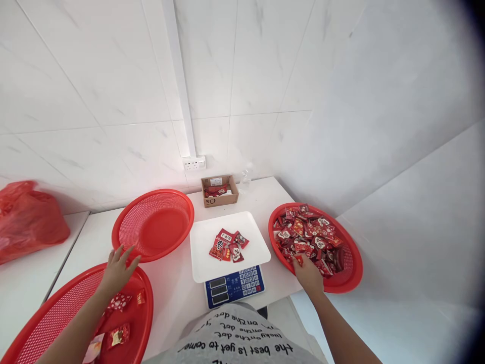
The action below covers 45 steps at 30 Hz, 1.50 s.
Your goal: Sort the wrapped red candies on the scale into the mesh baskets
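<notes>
My left hand (pixel 118 270), its fingers spread and holding nothing, hovers over the rim of the near left red basket (pixel 147 303). A few wrapped snack packets (pixel 118 335) lie inside that basket. At the right, my right hand (pixel 308 277) reaches to the near edge of a red basket (pixel 354 268) filled with red packets (pixel 319 235). Its fingers are closed on a small red packet (pixel 299 259). Between my hands, several red packets (pixel 227 245) lie in a loose pile on the white pan (pixel 204 266) of a digital scale (pixel 235 286).
A second red mesh basket (pixel 159 227) sits behind the left one. Against the wall stand a small cardboard box (pixel 220 199) with red packets and a clear plastic bottle (pixel 246 175). A red plastic bag (pixel 32 222) rests at far left. A wall socket (pixel 194 163) is above the table.
</notes>
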Each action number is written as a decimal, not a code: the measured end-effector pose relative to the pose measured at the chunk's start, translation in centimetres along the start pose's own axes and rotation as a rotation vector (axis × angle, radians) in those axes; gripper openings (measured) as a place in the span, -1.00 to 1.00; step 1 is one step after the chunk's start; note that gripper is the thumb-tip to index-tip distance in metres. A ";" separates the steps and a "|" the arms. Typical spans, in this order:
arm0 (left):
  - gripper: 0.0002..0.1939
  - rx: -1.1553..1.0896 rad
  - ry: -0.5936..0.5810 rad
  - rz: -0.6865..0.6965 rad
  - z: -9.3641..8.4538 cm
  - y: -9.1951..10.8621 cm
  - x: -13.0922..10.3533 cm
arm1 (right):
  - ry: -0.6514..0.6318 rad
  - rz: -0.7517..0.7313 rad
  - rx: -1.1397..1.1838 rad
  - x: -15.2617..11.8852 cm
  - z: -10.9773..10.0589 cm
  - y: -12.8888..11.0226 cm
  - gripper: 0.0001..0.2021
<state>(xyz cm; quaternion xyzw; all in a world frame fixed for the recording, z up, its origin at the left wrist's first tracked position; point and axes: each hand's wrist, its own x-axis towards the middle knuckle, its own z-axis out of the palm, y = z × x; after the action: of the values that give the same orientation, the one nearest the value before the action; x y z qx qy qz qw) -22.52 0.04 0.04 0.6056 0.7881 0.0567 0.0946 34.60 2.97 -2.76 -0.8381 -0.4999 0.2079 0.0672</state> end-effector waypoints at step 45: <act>-0.62 -0.867 0.013 -0.198 3.0 20.3 2.1 | -0.002 0.014 0.012 0.0 0.2 0.1 -0.65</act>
<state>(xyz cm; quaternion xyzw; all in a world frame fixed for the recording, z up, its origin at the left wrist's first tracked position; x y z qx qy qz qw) -3.23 7.31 1.09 0.4312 0.7463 0.3764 0.3397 34.63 2.89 -2.96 -0.8410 -0.4928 0.2122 0.0703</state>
